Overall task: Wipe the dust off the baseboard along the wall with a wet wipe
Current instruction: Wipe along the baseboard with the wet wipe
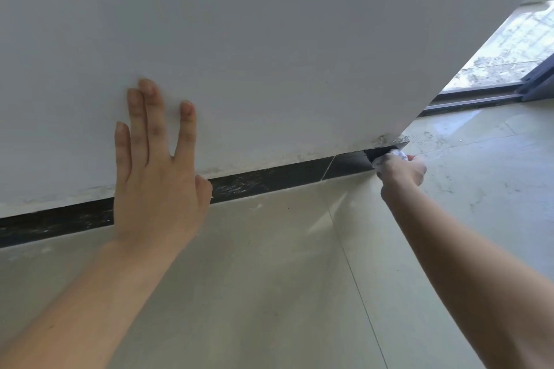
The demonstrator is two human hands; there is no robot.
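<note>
The right hand point(403, 171) was curled closed around a crumpled white wet wipe point(395, 156), only a wad of it showing above the knuckles. That wad was pressed against the dark, glossy strip of baseboard point(269, 181) at its far end, right at the outer corner of the plain white wall point(269, 39). Just above the grip, the strip's top edge at the corner looked grey with dust and plaster. Away from the grip, toward the person, the strip carried pale smears and specks along its face, so by my judgement the wiping was at its first pass, with nearly the whole run left to do. Further along that same run, the left hand point(156, 177) lay flat and open on the wall with fingers spread, holding nothing, its heel crossing the strip. Beyond the corner, a dusty pale tiled floor point(479, 174) ran to a dark door track. The next move probably called for dragging the wipe back along the strip under steady pressure, and shifting the bracing hand clear.
</note>
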